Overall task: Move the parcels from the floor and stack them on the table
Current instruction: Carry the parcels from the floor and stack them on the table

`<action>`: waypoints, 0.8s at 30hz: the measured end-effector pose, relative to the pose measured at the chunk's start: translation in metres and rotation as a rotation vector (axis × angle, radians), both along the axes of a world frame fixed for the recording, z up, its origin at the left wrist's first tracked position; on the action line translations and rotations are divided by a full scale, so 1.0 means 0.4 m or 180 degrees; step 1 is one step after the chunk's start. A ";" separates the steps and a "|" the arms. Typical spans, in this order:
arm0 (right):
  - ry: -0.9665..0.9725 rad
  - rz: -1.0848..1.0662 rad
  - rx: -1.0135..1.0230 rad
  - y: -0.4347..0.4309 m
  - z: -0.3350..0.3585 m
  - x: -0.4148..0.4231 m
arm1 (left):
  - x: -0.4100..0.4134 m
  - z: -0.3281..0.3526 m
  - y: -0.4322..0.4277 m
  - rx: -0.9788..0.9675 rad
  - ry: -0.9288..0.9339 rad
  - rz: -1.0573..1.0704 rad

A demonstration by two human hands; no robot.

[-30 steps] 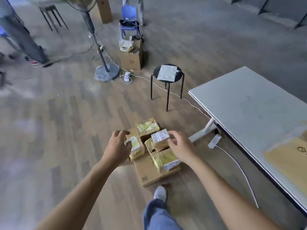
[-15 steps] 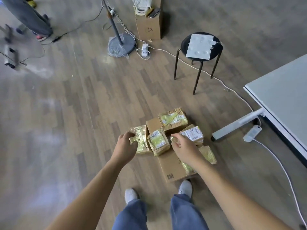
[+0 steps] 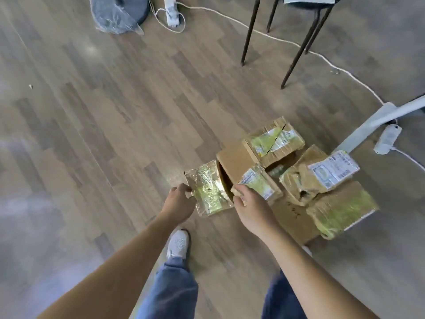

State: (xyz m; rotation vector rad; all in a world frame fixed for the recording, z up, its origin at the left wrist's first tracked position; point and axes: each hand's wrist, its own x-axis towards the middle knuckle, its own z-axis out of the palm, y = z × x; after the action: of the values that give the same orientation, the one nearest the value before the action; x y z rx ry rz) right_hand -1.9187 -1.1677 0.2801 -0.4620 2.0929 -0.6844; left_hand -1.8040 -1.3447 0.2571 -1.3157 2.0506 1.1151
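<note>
Several taped cardboard parcels lie in a heap on the wooden floor. My left hand (image 3: pixel 178 200) grips the left edge of a shiny, tape-wrapped parcel (image 3: pixel 208 187) at the heap's left side. My right hand (image 3: pixel 249 207) holds the near end of a small labelled parcel (image 3: pixel 258 184) that lies on a large flat box (image 3: pixel 291 218). Farther back sit a taped parcel (image 3: pixel 273 140) with a torn label and a crumpled parcel (image 3: pixel 319 173) with a white label. A greenish taped parcel (image 3: pixel 342 208) lies at the right. Only a white table leg (image 3: pixel 377 123) shows of the table.
A black stool (image 3: pixel 299 31) stands behind the heap, with a white cable (image 3: pixel 322 57) running under it. A power strip (image 3: pixel 387 139) lies by the table leg. A fan base (image 3: pixel 119 12) and a plug adapter (image 3: pixel 172 12) sit at the top. My shoe (image 3: pixel 178 244) is near the heap.
The camera has tipped down and closer to the heap. My right hand moved left from the white-labelled parcel to the small labelled parcel. My left hand stays on the shiny parcel.
</note>
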 end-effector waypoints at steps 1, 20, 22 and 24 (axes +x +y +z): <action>0.0006 -0.0008 0.0065 -0.028 -0.057 0.022 | 0.016 -0.058 -0.031 0.0092 -0.0065 -0.0018; 0.0594 0.0089 0.0997 -0.046 -0.897 0.142 | 0.122 -0.829 -0.016 0.1687 -0.0215 0.0436; 0.0554 -0.0030 0.0839 -0.057 -0.860 0.156 | 0.136 -0.803 -0.010 0.1603 -0.0139 0.0782; 0.0573 -0.0122 0.0592 -0.080 -0.789 0.173 | 0.159 -0.736 -0.027 0.1313 0.0048 0.1137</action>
State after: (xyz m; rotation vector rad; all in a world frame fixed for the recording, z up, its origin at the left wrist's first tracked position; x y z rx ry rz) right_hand -1.8496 -1.1995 -0.0353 -0.3920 2.3149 -0.4784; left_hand -1.7404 -1.3555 -0.0372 -1.4825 1.5108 1.6027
